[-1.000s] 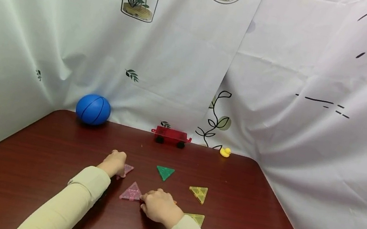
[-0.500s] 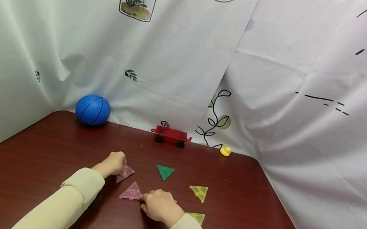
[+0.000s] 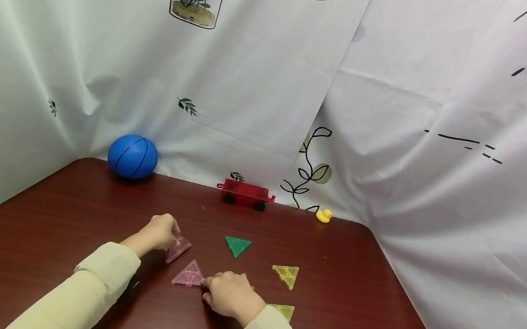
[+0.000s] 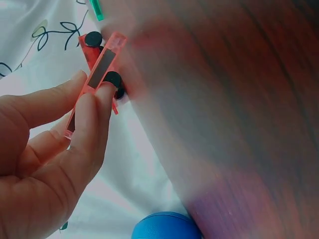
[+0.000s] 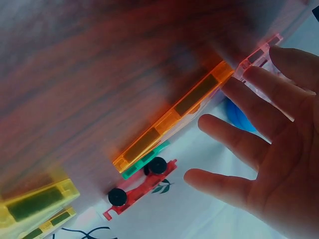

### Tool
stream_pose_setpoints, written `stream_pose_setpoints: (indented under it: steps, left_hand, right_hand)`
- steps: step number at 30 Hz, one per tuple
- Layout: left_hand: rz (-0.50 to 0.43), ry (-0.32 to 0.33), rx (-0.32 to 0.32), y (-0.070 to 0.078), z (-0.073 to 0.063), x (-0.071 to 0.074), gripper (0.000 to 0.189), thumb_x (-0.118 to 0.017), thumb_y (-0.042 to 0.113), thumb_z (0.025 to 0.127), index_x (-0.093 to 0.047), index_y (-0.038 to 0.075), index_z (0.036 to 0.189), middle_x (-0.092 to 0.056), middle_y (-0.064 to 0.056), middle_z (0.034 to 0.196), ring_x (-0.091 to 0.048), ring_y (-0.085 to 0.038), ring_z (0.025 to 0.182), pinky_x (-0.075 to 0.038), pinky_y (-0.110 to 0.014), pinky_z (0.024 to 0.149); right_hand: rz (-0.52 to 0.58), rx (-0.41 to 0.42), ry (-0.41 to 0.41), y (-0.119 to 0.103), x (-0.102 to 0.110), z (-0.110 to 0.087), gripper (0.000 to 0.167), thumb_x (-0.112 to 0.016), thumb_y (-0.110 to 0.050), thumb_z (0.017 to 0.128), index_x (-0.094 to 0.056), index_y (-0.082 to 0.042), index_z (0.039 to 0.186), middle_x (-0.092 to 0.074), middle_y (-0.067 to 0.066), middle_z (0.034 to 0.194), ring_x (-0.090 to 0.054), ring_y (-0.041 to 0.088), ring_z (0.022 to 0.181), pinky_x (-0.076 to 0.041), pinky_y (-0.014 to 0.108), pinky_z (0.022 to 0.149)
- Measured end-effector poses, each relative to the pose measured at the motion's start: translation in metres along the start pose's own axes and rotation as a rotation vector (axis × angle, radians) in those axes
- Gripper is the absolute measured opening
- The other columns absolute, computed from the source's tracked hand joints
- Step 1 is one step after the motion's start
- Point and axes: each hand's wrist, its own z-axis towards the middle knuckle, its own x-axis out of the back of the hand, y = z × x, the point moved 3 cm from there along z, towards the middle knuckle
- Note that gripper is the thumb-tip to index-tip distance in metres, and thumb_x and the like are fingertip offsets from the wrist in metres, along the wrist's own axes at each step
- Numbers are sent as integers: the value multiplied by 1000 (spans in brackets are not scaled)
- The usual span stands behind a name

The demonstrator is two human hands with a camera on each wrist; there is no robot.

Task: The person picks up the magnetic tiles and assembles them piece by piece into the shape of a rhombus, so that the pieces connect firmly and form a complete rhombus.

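My left hand (image 3: pixel 160 233) pinches a pink translucent triangular magnetic tile (image 3: pixel 178 250) between thumb and fingers. In the left wrist view the edge of this pink tile (image 4: pixel 103 67) shows a dark magnet strip. Another pink triangular tile (image 3: pixel 189 274) lies flat on the table, nearer to me. At its right corner are the fingertips of my right hand (image 3: pixel 231 296), whose fingers are spread and fairly straight in the right wrist view. An orange tile (image 5: pixel 174 118) lies by those fingers, mostly hidden beneath the hand in the head view.
A green triangular tile (image 3: pixel 237 246) lies farther back. Two yellow tiles, one farther (image 3: pixel 287 275) and one nearer (image 3: pixel 284 311), lie on the right; the sleeve partly covers the nearer one. Along the back stand a blue ball (image 3: pixel 132 157), a red wagon (image 3: pixel 246 194) and a yellow duck (image 3: pixel 324 216).
My left hand has shifted slightly left, and more of the pink tile it pinches has come into view, turned to a different angle. The right hand stays in nearly the same place.
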Motion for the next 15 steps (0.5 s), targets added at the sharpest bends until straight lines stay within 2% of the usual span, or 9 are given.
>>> stream_pose_setpoints:
  steps: [6,15]
  left_hand:
    - [-18,-17,4,1,-6,0,21,-69,-3,67,-62,-6,86,-58,-13,76,-56,-15,55,-48,-29,50]
    - [-26,-4,-6,7,-12,-1,19,-70,-4,65,-63,-4,83,-56,-10,71,-56,-13,50,-47,-26,46]
  right_hand:
    - [-1,3,0,0,0,-1,27,-57,-32,83,-61,-27,109,-59,-10,103,-55,16,93,-43,46,73]
    - [1,12,16,1,-1,0,27,-57,-32,82,-62,-27,109,-59,-9,102,-55,16,91,-43,45,70]
